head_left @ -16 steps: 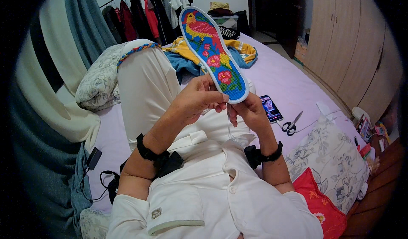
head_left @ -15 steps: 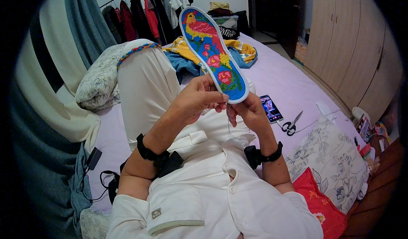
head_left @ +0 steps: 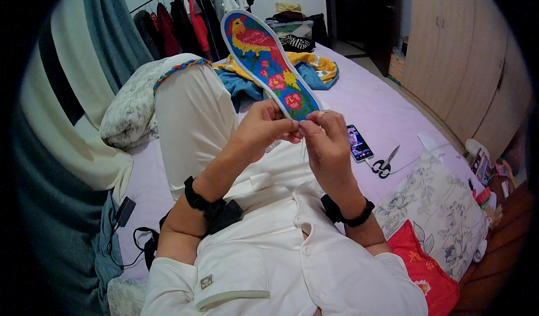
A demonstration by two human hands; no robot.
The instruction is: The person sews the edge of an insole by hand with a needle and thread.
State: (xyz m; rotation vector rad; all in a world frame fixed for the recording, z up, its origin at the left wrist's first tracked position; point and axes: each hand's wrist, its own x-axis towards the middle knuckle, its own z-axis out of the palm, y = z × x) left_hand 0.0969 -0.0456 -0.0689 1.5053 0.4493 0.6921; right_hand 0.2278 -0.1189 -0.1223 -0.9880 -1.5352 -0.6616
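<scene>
An embroidered insole (head_left: 263, 55) with a white border stands tilted in front of me. Its cross-stitch shows a red and yellow bird and pink flowers on blue. My left hand (head_left: 255, 129) is closed on the insole's lower left edge, thumb in front. At the lower end, my right hand (head_left: 330, 150) is raised in a pinch, its thumb and index fingertips against the insole's stitched face. Whatever lies between those fingertips is too small to make out. A thin pale thread (head_left: 304, 154) hangs below the two hands.
On the bed to my right lie a phone (head_left: 359, 143) with a lit screen, black-handled scissors (head_left: 386, 163) and a floral pillow (head_left: 435, 215). A braided cord (head_left: 178, 69) rests over my raised knee. Beyond it is a yellow and blue cloth (head_left: 314, 71).
My right hand has come up from below the insole's end onto its front face, fingertips now pinched there. The insole has shifted slightly left. My left hand keeps its hold.
</scene>
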